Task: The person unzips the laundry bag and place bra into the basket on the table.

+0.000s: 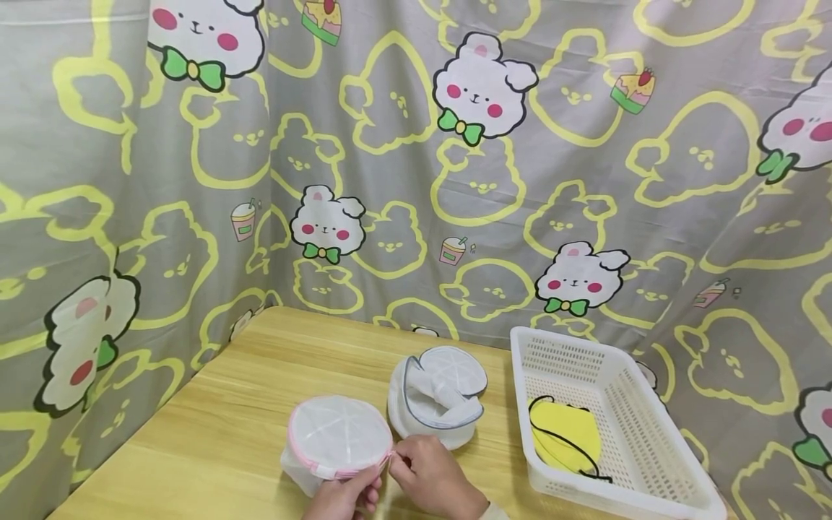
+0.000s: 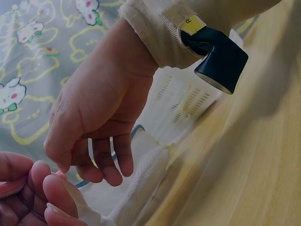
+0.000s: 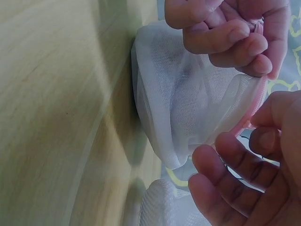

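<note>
A white mesh laundry bag with pink zipper trim [image 1: 339, 431] stands upright on the wooden table, its round top flat. At its near rim, my left hand [image 1: 344, 497] pinches the pink zipper edge between thumb and fingers. My right hand [image 1: 432, 473] pinches the zipper's end at the bag's right side with thumb and forefinger; the other fingers hang loosely curled in the right wrist view. The small pull itself is mostly hidden by the fingertips. Just behind the right hand sits a second mesh bag with blue-grey trim [image 1: 422, 426], its lid partly raised and white mesh inside.
To the right stands a white perforated plastic basket [image 1: 522, 404]. In it lies a yellow cloth item [image 1: 575, 433] with a black cord [image 1: 565, 433]. A patterned grey curtain [image 1: 390, 173] hangs behind and at the sides of the wooden table [image 1: 214, 426].
</note>
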Action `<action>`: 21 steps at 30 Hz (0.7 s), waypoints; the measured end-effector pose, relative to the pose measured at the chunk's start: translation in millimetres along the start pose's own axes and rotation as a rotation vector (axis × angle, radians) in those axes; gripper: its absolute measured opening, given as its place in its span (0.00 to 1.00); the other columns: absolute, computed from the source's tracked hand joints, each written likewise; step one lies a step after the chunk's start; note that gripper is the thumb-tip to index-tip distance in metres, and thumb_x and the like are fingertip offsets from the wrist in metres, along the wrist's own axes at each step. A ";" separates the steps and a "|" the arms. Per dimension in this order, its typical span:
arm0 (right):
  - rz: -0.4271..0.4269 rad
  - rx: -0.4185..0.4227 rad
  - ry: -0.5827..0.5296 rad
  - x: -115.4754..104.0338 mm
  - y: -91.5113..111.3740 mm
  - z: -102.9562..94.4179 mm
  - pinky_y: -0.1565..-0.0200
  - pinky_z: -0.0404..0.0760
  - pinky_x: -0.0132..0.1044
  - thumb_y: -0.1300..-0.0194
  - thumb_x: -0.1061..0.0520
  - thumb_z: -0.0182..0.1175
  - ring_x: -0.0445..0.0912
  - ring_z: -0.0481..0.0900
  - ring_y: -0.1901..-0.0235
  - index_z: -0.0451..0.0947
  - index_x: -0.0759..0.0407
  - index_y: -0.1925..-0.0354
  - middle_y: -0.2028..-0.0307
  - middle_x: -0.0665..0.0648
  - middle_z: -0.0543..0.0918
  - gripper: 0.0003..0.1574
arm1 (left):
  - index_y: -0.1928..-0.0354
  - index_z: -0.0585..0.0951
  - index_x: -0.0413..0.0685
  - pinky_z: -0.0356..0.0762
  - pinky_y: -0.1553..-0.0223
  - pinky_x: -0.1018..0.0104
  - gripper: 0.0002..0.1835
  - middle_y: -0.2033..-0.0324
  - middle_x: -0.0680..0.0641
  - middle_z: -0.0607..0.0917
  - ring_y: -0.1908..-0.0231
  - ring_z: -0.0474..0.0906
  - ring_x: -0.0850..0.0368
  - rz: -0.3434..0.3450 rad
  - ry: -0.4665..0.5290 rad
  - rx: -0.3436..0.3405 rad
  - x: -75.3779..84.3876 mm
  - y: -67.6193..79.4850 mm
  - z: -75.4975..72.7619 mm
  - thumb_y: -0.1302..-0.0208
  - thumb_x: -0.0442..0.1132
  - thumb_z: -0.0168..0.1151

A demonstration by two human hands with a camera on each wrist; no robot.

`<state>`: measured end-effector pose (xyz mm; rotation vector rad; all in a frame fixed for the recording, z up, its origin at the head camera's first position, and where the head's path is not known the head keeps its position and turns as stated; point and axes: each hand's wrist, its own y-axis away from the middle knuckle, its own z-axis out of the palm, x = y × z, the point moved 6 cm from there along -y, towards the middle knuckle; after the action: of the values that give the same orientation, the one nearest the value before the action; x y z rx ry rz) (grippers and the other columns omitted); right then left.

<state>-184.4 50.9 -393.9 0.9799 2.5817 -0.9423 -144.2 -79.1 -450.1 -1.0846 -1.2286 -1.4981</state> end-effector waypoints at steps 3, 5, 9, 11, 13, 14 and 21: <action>-0.004 0.010 0.012 0.6 -0.5 -0.1 0.83 0.57 0.18 0.44 0.63 0.56 0.28 0.55 0.84 0.57 0.48 0.89 0.86 0.38 0.59 0.24 | 0.71 0.81 0.43 0.71 0.73 0.68 0.14 0.81 0.56 0.78 0.78 0.76 0.62 -0.002 -0.003 0.004 -0.1 0.3 -0.4 0.32 0.45 0.58; -0.003 0.013 0.017 1.1 -0.7 0.1 0.83 0.57 0.18 0.45 0.64 0.56 0.28 0.55 0.84 0.57 0.48 0.89 0.86 0.38 0.59 0.24 | 0.71 0.81 0.43 0.71 0.73 0.68 0.14 0.81 0.56 0.79 0.78 0.76 0.62 -0.005 -0.008 0.007 -0.2 0.6 -1.0 0.32 0.46 0.58; 0.007 0.001 0.015 3.7 -1.5 1.4 0.83 0.56 0.19 0.45 0.63 0.56 0.28 0.54 0.84 0.56 0.49 0.89 0.86 0.38 0.58 0.24 | 0.71 0.81 0.43 0.70 0.72 0.68 0.14 0.81 0.56 0.79 0.78 0.76 0.63 -0.007 -0.015 0.004 -0.4 -0.1 -1.6 0.33 0.46 0.58; 0.017 -0.012 0.010 4.7 -2.1 2.7 0.83 0.57 0.19 0.44 0.63 0.55 0.28 0.54 0.84 0.56 0.49 0.89 0.86 0.38 0.57 0.24 | 0.71 0.82 0.43 0.70 0.72 0.68 0.14 0.81 0.56 0.78 0.78 0.76 0.63 -0.008 -0.016 0.005 -0.2 0.5 -2.5 0.32 0.45 0.58; 0.023 -0.010 0.014 6.0 -2.6 2.6 0.82 0.57 0.19 0.44 0.62 0.56 0.29 0.55 0.84 0.57 0.49 0.89 0.86 0.38 0.58 0.24 | 0.71 0.82 0.43 0.70 0.72 0.68 0.14 0.81 0.56 0.79 0.78 0.76 0.63 -0.006 -0.018 0.007 0.4 1.1 -3.3 0.33 0.45 0.58; 0.024 -0.001 0.013 6.9 -2.6 1.9 0.82 0.57 0.19 0.44 0.62 0.56 0.29 0.55 0.84 0.57 0.49 0.89 0.86 0.39 0.58 0.24 | 0.71 0.82 0.42 0.71 0.72 0.67 0.14 0.81 0.56 0.79 0.78 0.76 0.63 -0.003 -0.018 0.007 0.8 1.6 -3.5 0.33 0.45 0.58; 0.024 0.073 0.001 15.9 -1.5 -4.7 0.84 0.54 0.19 0.47 0.65 0.58 0.27 0.53 0.85 0.57 0.49 0.90 0.88 0.41 0.61 0.25 | 0.71 0.82 0.43 0.71 0.74 0.69 0.11 0.81 0.55 0.79 0.78 0.76 0.62 0.024 0.011 -0.043 3.4 2.9 -0.3 0.34 0.41 0.58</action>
<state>-197.3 61.2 -396.1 1.0276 2.5473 -1.0366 -142.2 -80.1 -446.2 -1.1143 -1.1770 -1.5170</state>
